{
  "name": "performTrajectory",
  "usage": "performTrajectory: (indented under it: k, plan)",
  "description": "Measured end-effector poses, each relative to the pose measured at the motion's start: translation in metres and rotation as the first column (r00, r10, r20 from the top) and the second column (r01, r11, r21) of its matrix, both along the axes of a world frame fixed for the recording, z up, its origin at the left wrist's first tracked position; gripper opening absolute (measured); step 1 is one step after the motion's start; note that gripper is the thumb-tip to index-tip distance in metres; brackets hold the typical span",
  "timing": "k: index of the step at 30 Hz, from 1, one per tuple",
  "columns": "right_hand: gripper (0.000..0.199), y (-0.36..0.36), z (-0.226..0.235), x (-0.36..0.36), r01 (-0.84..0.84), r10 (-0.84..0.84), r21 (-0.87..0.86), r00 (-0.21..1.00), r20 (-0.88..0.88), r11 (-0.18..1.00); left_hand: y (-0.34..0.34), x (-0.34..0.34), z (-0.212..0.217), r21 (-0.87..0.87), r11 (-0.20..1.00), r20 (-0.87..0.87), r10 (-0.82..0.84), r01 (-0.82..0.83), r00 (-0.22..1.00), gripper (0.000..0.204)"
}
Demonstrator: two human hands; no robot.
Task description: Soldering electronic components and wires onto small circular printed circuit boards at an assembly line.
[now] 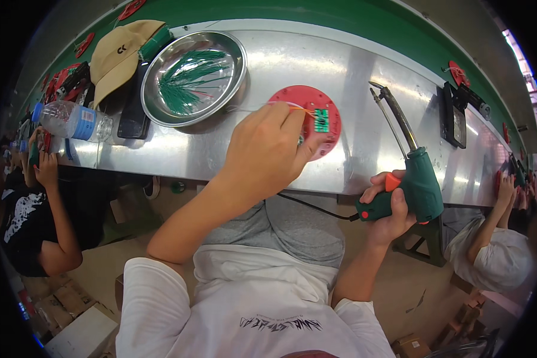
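My left hand [264, 148] is over a round red circuit board [295, 93] lying on the metal bench, its fingers curled and its thumb down at the board. What the fingertips pinch is hidden behind the hand. Thin orange and white wires [298, 108] run beside the fingers to a green patch [321, 121] on the board. Away to the right, my right hand [392, 222] is wrapped round the handle of a green soldering gun [423, 182] with an orange trigger. Its dark tip points up and away from me, apart from the board.
A steel bowl [243, 62] holds green wires [191, 80]. Left of it are a tan cap [116, 56], a dark phone-like slab [134, 116] and a water bottle [71, 121]. A black holder [453, 116] lies at right. Co-workers [36, 224] sit on both sides. The gun's cord [316, 209] hangs by my lap.
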State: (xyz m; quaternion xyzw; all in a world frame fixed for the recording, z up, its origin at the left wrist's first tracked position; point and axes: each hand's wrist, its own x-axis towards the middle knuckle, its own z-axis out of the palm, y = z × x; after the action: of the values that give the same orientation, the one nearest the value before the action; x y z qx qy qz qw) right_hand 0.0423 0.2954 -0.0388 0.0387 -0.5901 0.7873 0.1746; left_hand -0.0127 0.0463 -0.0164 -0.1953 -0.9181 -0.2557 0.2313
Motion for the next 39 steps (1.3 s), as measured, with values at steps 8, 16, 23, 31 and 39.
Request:
performTrajectory:
  k: [8,16,23,31,39]
  plan:
    - [0.037,0.012,0.004,0.026,-0.020,-0.001,0.240,0.996,0.087,0.971,-0.006,0.001,-0.001,0.161,0.985,0.008,-0.071,0.068,0.997,0.014]
    - [0.042,0.030,0.015,0.029,-0.102,0.069,0.303,0.990,0.120,0.947,0.010,-0.002,-0.009,0.175,0.978,-0.019,-0.107,0.108,0.994,0.011]
    - [0.042,0.044,0.008,0.029,-0.119,0.052,0.373,0.981,0.185,0.920,0.014,0.001,-0.019,0.272,0.961,0.045,-0.057,0.043,0.997,0.008]
    - [0.042,0.044,0.006,0.028,-0.102,0.020,0.417,0.980,0.197,0.903,0.018,0.000,-0.019,0.336,0.942,0.036,-0.028,0.014,0.999,0.008]
    - [0.039,0.041,0.013,0.027,-0.138,0.060,0.347,0.972,0.227,0.928,0.017,-0.004,-0.021,0.305,0.952,0.033,-0.034,0.022,0.999,0.008]
